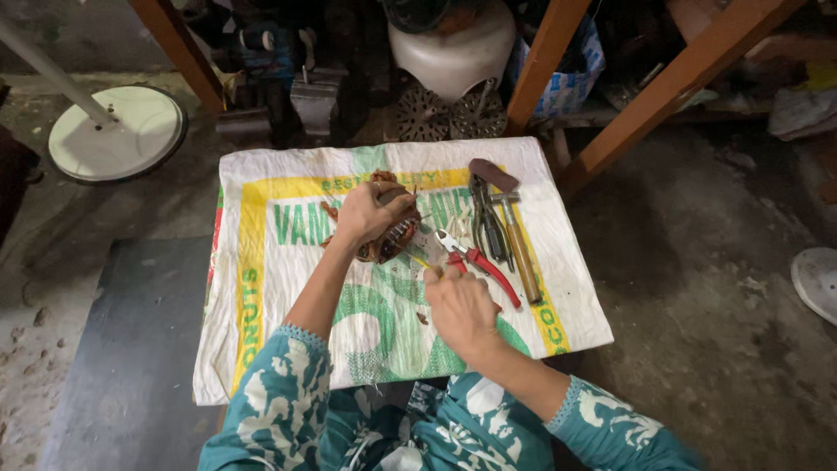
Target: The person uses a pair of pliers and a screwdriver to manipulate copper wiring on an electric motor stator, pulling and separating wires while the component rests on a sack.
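While you sit over the white printed sack spread on the concrete floor, your arms in teal patterned sleeves reach onto it. Your left hand presses down on a motor winding, a coppery-brown coil bundle near the sack's middle, its fingers closed over the top of it. Your right hand sits just beside and below it, fingers curled shut; what they grip is hidden. Right of the winding lie a wooden-handled hammer, dark pliers and red-handled cutters, side by side. Small scraps lie near your right hand.
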